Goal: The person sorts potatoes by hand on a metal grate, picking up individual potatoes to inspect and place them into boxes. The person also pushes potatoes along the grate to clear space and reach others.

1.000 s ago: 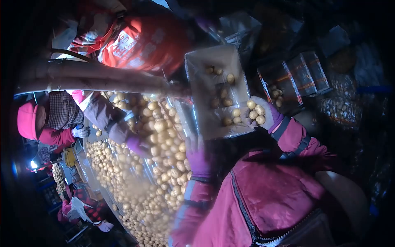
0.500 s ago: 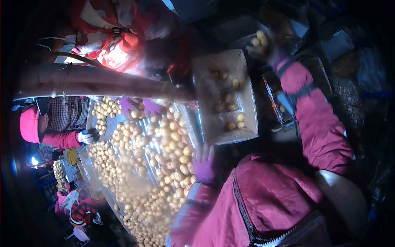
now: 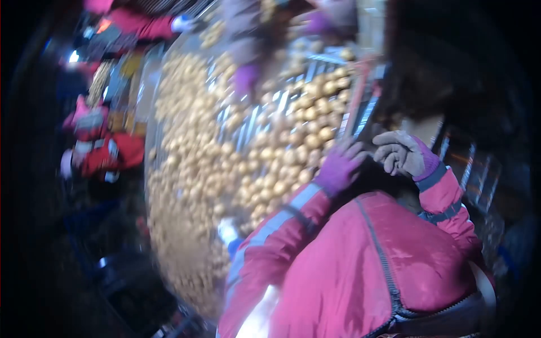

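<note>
My left hand (image 3: 341,166), in a purple glove, is at the near edge of a roller table (image 3: 354,107) covered with potatoes (image 3: 307,121). Its fingers are stretched out and hold nothing that I can see. Close beside it, to the right, is my right hand (image 3: 401,155) in a grey-purple glove. The fingers of that hand are loosely bent and apart, with nothing visible between them. Past the right hand, partly in shadow, shows a piece of a cardboard box (image 3: 426,129). Motion blur smears much of the view.
Another person's purple-gloved hand (image 3: 245,80) reaches over the potatoes, with a second purple glove (image 3: 319,22) farther back. White-gloved hands (image 3: 182,23) of others are at the table's sides. More people in red (image 3: 115,155) are at far left. A rack-like frame (image 3: 470,166) lies right.
The camera view has swung. My right hand, which held potatoes out to the far right, has come back near my left hand, with no potatoes visible in it. My left hand remains by the table edge.
</note>
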`<state>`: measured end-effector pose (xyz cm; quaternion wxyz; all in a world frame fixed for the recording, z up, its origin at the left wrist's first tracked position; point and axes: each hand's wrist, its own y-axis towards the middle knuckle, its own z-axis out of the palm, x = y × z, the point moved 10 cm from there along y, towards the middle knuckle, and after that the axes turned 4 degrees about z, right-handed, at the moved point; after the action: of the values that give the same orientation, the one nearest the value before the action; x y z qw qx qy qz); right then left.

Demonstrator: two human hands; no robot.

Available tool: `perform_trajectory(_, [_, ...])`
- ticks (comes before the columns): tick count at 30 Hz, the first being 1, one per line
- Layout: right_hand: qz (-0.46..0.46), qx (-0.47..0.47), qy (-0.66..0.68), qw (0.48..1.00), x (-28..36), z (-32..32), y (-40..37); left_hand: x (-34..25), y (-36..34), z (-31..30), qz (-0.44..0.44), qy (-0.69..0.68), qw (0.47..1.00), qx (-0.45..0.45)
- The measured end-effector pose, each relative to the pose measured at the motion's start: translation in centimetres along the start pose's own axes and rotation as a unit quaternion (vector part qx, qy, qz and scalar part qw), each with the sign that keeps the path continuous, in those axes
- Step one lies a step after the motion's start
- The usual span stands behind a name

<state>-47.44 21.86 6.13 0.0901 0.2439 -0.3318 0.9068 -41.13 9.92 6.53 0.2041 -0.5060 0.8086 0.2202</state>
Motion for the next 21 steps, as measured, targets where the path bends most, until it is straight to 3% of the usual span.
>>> perform_trajectory(2, [0.032,0.029,-0.049,0.998,-1.0,3.9,2.3,-0.6,-0.6,-2.5,0.007,-0.076,0.995,-0.07])
perform_trajectory(4, [0.069,0.065,-0.061,0.994,-2.7,5.7,4.3,-0.1,-3.0,-5.6,-0.042,-0.065,0.989,-0.125])
perform_trajectory(6, [0.091,0.062,-0.066,0.992,-4.1,6.9,5.9,1.6,-7.5,-9.6,-0.118,-0.02,0.974,-0.192])
perform_trajectory(9, [0.137,0.09,-0.065,0.984,-6.0,9.5,8.2,9.5,-18.2,-13.3,-0.298,0.002,0.925,-0.237])
perform_trajectory(10, [0.155,0.099,-0.062,0.981,-6.7,10.5,8.9,11.6,-23.8,-13.5,-0.411,0.032,0.879,-0.238])
perform_trajectory(11, [0.173,0.107,-0.058,0.977,-7.4,11.6,9.6,12.9,-28.5,-13.0,-0.444,0.161,0.849,-0.236])
perform_trajectory(14, [0.173,0.122,-0.128,0.969,-8.7,14.4,11.0,14.8,-33.0,-9.8,-0.445,0.232,0.851,-0.154])
perform_trajectory(15, [0.176,0.116,-0.142,0.967,-9.0,15.3,11.1,13.7,-29.9,-11.1,-0.527,0.089,0.841,-0.081])
perform_trajectory(17, [0.176,0.107,-0.166,0.964,-9.6,16.6,11.3,12.7,-26.5,-11.7,-0.498,0.138,0.853,-0.077])
perform_trajectory(21, [0.207,0.103,-0.162,0.959,-11.1,17.9,12.4,14.4,-19.8,-10.1,-0.382,0.224,0.876,-0.192])
